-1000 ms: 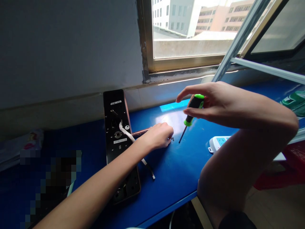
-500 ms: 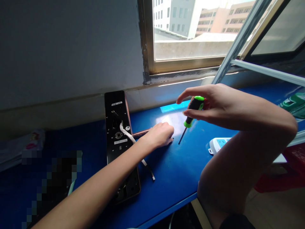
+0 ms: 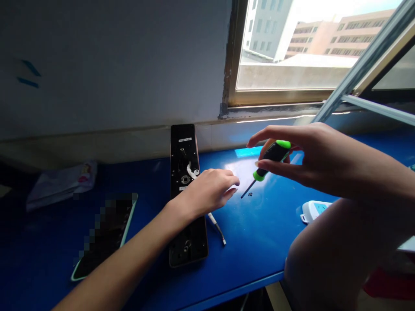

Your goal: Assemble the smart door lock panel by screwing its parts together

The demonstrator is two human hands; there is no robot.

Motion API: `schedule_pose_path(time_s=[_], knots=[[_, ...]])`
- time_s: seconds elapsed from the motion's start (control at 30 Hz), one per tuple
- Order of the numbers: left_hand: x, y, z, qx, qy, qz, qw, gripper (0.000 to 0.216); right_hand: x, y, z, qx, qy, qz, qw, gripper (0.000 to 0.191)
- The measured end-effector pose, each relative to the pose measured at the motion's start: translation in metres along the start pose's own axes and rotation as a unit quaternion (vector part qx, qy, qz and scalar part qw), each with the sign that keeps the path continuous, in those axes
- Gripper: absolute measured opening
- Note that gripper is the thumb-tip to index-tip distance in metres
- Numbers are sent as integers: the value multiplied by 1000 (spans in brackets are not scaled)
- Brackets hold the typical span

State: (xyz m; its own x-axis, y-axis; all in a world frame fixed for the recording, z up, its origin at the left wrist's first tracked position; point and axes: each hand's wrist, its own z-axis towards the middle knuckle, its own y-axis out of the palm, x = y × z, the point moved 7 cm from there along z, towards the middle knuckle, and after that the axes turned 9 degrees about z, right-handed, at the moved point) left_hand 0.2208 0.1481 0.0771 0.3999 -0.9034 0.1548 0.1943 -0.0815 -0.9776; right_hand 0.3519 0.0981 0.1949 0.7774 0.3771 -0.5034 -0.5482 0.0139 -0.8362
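Observation:
My right hand [image 3: 301, 155] grips a black and green screwdriver [image 3: 275, 155], its shaft slanting down to the left with the tip close to the blue table. A small cluster of dark screws [image 3: 250, 194] lies just right of that tip. My left hand [image 3: 210, 190] is left of the screws, above the table, thumb and fingertips slightly apart with nothing visible between them. Partly under my left forearm lies a long black door lock panel [image 3: 183, 144], back side up. From it runs a white-sleeved cable [image 3: 212, 219] ending in a small plug.
A phone [image 3: 112, 233] with a pale green edge lies left of the panel, partly blurred out. Behind it is a folded plastic bag [image 3: 58, 183]. A white power strip [image 3: 314, 211] sits right, beside my raised knee [image 3: 324, 246]. A metal frame [image 3: 359, 65] slants before the window.
My left hand has drawn back to the left from the screws, its fingers loosening, so the screws now show. The view has swung left. My right hand still holds the screwdriver.

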Motion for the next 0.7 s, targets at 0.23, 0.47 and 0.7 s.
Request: schedule_pose_path(time_s=[0.23, 0.47, 0.7], knots=[[-29, -37, -89, 299, -14, -27, 954, 20, -37, 14, 12, 19, -123, 3, 992, 29], [-52, -17, -148, 352, -87, -9, 932, 24, -73, 29, 21, 38, -202, -4, 979, 22], [-58, -7, -170, 333, -121, -90, 931, 31, -97, 46, 30, 63, -234, -23, 970, 21]])
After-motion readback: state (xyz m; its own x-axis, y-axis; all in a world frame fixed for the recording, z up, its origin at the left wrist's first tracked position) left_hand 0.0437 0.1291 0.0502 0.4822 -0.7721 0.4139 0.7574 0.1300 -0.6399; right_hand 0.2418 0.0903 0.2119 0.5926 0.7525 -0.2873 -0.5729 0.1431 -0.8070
